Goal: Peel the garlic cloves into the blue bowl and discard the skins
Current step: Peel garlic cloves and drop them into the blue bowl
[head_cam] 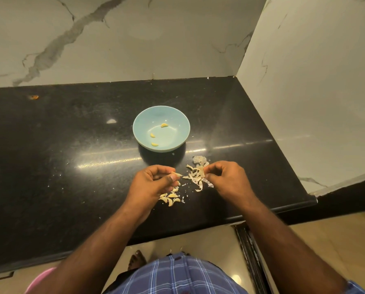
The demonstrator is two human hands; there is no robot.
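Black polished counter [71,158] in a corner of marble-look walls; we work at frame centre, just below the blue bowl [179,115]. The bowl holds three peeled cloves [154,144], well apart on its floor; so we judge the task under way, not near done. Our left hand [154,183] pinches a garlic clove [176,174] between thumb and curled fingers, tip pointing right; our right hand [226,179] pinches a papery strip of skin [201,171], fingers curled round it, over the loose skin pile [195,179] lying between the hands. Unpeeled cloves [169,199] sit in a small cluster just below the left hand; more skin flakes [199,159] lie toward the bowl.

Handling, our read: clove is small, light, firm, likely slick once bare; grip it by the sides, work the skin from the tip or root end. Skins are featherlight and brittle, likely to cling to fingers and scatter; gather by sweeping, not picking; keep them out of the bowl.
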